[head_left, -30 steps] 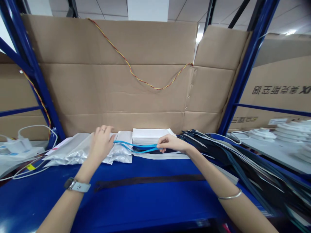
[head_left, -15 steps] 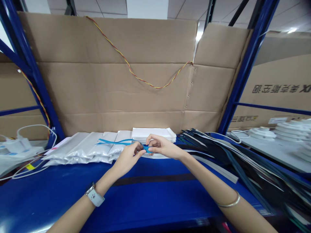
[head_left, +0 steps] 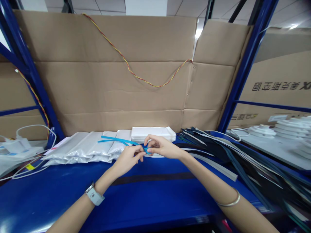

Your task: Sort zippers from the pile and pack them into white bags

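A light-blue flat strip is held between both hands above the blue work surface. Its two loose ends stick out to the left, over the white plastic packets. My left hand is closed, thumb and fingers pinching the strip near its gathered end. My right hand pinches the same end between thumb and fingertips, close beside the left fingers. The fingers hide how the strip is folded or looped there. A watch with a pale band is on the left wrist and a bangle on the right forearm.
White plastic packets lie in a row at the back left, beside a stack of white sheets or envelopes. Many dark and white strips spread over the right. White cables and adapters sit far left. Cardboard walls the back.
The strip's loose ends have spread and shifted slightly, showing more of their width. The left fingers have moved a little at the gathered end. Both hands stay in nearly the same place.
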Action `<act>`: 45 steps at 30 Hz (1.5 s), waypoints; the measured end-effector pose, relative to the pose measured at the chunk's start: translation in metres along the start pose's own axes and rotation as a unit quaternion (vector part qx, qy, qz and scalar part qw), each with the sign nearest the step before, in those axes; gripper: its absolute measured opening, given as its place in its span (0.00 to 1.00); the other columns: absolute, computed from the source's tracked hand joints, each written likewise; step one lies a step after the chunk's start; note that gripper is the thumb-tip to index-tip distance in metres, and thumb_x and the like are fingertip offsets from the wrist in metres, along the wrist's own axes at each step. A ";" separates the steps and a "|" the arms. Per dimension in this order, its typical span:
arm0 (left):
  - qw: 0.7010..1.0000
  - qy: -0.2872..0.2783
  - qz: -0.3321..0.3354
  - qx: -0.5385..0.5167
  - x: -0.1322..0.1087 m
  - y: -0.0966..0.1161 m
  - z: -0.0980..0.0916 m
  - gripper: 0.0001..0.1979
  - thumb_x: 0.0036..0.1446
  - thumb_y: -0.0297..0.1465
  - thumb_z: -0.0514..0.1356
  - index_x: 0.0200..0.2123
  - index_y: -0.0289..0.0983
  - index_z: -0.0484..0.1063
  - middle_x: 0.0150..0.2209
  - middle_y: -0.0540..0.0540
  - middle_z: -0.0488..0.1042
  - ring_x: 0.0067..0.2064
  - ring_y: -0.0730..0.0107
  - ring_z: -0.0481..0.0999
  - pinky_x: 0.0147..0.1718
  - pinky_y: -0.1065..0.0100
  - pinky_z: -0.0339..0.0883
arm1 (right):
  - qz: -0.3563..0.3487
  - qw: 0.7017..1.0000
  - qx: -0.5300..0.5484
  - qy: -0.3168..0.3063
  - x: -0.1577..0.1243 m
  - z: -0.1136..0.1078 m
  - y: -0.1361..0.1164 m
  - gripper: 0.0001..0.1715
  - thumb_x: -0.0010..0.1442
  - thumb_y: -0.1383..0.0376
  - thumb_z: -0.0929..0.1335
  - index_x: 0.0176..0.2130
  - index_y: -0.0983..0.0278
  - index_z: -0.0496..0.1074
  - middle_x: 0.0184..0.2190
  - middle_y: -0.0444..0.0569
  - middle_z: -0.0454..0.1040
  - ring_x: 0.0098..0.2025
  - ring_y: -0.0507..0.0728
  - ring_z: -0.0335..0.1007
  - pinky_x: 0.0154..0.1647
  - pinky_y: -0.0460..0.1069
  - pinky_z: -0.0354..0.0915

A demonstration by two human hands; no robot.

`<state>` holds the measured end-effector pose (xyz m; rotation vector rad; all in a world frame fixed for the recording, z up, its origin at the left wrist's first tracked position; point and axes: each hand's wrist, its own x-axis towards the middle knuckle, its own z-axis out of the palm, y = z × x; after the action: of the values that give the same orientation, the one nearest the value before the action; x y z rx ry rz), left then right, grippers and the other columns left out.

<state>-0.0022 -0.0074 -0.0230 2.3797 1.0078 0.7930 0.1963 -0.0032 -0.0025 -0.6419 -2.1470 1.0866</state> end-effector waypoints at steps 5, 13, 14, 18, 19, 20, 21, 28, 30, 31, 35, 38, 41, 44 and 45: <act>0.978 0.001 0.019 0.207 0.003 -0.006 -0.031 0.10 0.59 0.34 0.52 0.28 0.39 0.69 0.24 0.49 0.72 0.27 0.68 0.69 0.28 0.69 0.55 | -0.008 0.983 -0.175 0.050 -0.009 -0.012 -0.017 0.08 0.56 0.67 0.64 0.39 0.62 0.62 0.24 0.42 0.70 0.27 0.51 0.65 0.32 0.46 0.60; 0.878 0.052 -0.182 0.439 -0.063 -0.050 -0.154 0.14 0.58 0.39 0.51 0.31 0.38 0.72 0.27 0.47 0.73 0.29 0.67 0.67 0.29 0.70 0.51 | 0.103 0.897 -0.354 0.245 -0.110 -0.106 -0.028 0.12 0.55 0.60 0.65 0.39 0.61 0.62 0.24 0.42 0.72 0.28 0.54 0.67 0.34 0.48 0.60; 0.877 0.039 -0.208 0.432 -0.073 -0.051 -0.161 0.14 0.59 0.39 0.51 0.31 0.37 0.71 0.25 0.48 0.72 0.28 0.68 0.67 0.29 0.71 0.50 | 0.125 0.898 -0.350 0.236 -0.123 -0.113 -0.024 0.13 0.55 0.59 0.65 0.40 0.61 0.62 0.24 0.42 0.72 0.28 0.54 0.67 0.34 0.48 0.60; 0.925 -0.059 -0.188 0.325 -0.089 -0.042 -0.154 0.17 0.60 0.41 0.49 0.27 0.37 0.69 0.23 0.51 0.72 0.27 0.72 0.67 0.30 0.72 0.53 | 0.211 0.929 -0.288 0.097 -0.148 -0.112 -0.005 0.15 0.56 0.58 0.64 0.43 0.61 0.62 0.25 0.43 0.72 0.28 0.54 0.67 0.32 0.48 0.61; 0.937 -0.076 -0.168 0.296 -0.087 -0.037 -0.145 0.17 0.59 0.41 0.49 0.27 0.37 0.69 0.23 0.51 0.72 0.27 0.72 0.68 0.30 0.72 0.54 | 0.226 0.932 -0.275 0.067 -0.149 -0.109 -0.001 0.14 0.56 0.58 0.64 0.42 0.61 0.63 0.24 0.43 0.72 0.28 0.54 0.67 0.31 0.48 0.61; 0.947 -0.089 -0.149 0.270 -0.084 -0.032 -0.134 0.16 0.59 0.40 0.50 0.27 0.37 0.69 0.24 0.51 0.73 0.27 0.71 0.69 0.30 0.72 0.55 | 0.237 0.933 -0.265 0.047 -0.149 -0.106 0.003 0.13 0.56 0.59 0.64 0.42 0.61 0.64 0.24 0.43 0.71 0.27 0.54 0.67 0.31 0.48 0.61; 0.955 -0.096 -0.131 0.248 -0.079 -0.027 -0.122 0.14 0.58 0.39 0.51 0.28 0.38 0.70 0.25 0.51 0.73 0.28 0.71 0.69 0.30 0.71 0.56 | 0.243 0.934 -0.260 0.038 -0.148 -0.103 0.006 0.12 0.56 0.60 0.64 0.41 0.61 0.65 0.23 0.42 0.71 0.27 0.54 0.67 0.31 0.48 0.61; 0.981 -0.086 0.003 0.173 -0.040 0.007 -0.022 0.12 0.55 0.38 0.56 0.39 0.39 0.71 0.36 0.46 0.73 0.37 0.64 0.72 0.35 0.67 0.61 | 0.237 0.943 -0.230 0.035 -0.146 -0.100 0.007 0.13 0.58 0.59 0.63 0.42 0.62 0.66 0.24 0.43 0.69 0.27 0.53 0.65 0.32 0.48 0.61; 0.976 -0.088 0.016 0.200 -0.033 0.006 0.000 0.09 0.55 0.35 0.55 0.37 0.38 0.71 0.37 0.45 0.72 0.36 0.63 0.71 0.34 0.67 0.61 | 0.229 0.948 -0.218 0.040 -0.144 -0.098 0.002 0.15 0.59 0.56 0.62 0.43 0.61 0.66 0.25 0.43 0.69 0.28 0.53 0.64 0.31 0.47 0.60; 0.972 -0.089 0.016 0.218 -0.030 0.004 0.008 0.07 0.56 0.32 0.54 0.34 0.37 0.70 0.36 0.44 0.71 0.35 0.64 0.71 0.33 0.67 0.61 | 0.224 0.950 -0.215 0.044 -0.143 -0.097 0.000 0.16 0.60 0.55 0.62 0.44 0.61 0.66 0.25 0.43 0.68 0.28 0.53 0.63 0.30 0.47 0.60; 0.972 -0.089 0.008 0.217 -0.022 -0.005 0.007 0.10 0.55 0.24 0.49 0.27 0.36 0.68 0.29 0.46 0.70 0.31 0.67 0.70 0.31 0.68 0.59 | 0.214 0.951 -0.212 0.066 -0.141 -0.095 -0.009 0.18 0.60 0.54 0.61 0.45 0.61 0.65 0.25 0.43 0.66 0.27 0.52 0.60 0.29 0.47 0.57; 0.986 -0.069 -0.018 0.151 -0.023 -0.001 -0.024 0.09 0.58 0.28 0.48 0.28 0.37 0.66 0.26 0.50 0.69 0.29 0.70 0.69 0.31 0.69 0.59 | 0.213 0.954 -0.194 0.081 -0.143 -0.095 -0.014 0.18 0.61 0.53 0.61 0.46 0.61 0.63 0.24 0.42 0.65 0.27 0.52 0.60 0.30 0.47 0.57; 0.989 -0.080 -0.060 0.105 -0.034 0.006 -0.061 0.10 0.59 0.32 0.49 0.28 0.37 0.65 0.25 0.51 0.69 0.29 0.71 0.69 0.30 0.70 0.59 | 0.220 0.960 -0.161 0.061 -0.146 -0.091 -0.016 0.18 0.61 0.54 0.61 0.47 0.61 0.63 0.24 0.42 0.63 0.27 0.51 0.60 0.30 0.46 0.57; 0.982 -0.137 -0.108 0.067 -0.053 0.002 -0.080 0.10 0.58 0.35 0.50 0.29 0.37 0.66 0.25 0.51 0.69 0.26 0.72 0.69 0.27 0.72 0.60 | 0.217 0.969 -0.119 0.026 -0.144 -0.079 -0.009 0.18 0.61 0.55 0.62 0.46 0.62 0.62 0.23 0.41 0.62 0.27 0.51 0.59 0.30 0.46 0.58; 0.980 -0.146 -0.125 0.058 -0.060 -0.002 -0.081 0.09 0.58 0.35 0.51 0.30 0.38 0.66 0.25 0.51 0.68 0.25 0.72 0.69 0.25 0.72 0.60 | 0.216 0.970 -0.110 0.018 -0.142 -0.073 -0.005 0.17 0.61 0.56 0.62 0.46 0.63 0.62 0.23 0.41 0.62 0.27 0.51 0.59 0.29 0.46 0.58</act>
<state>-0.0907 -0.0379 0.0158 2.3148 1.2199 0.2897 0.3447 -0.0620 -0.0110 -1.2684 -2.1692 1.0458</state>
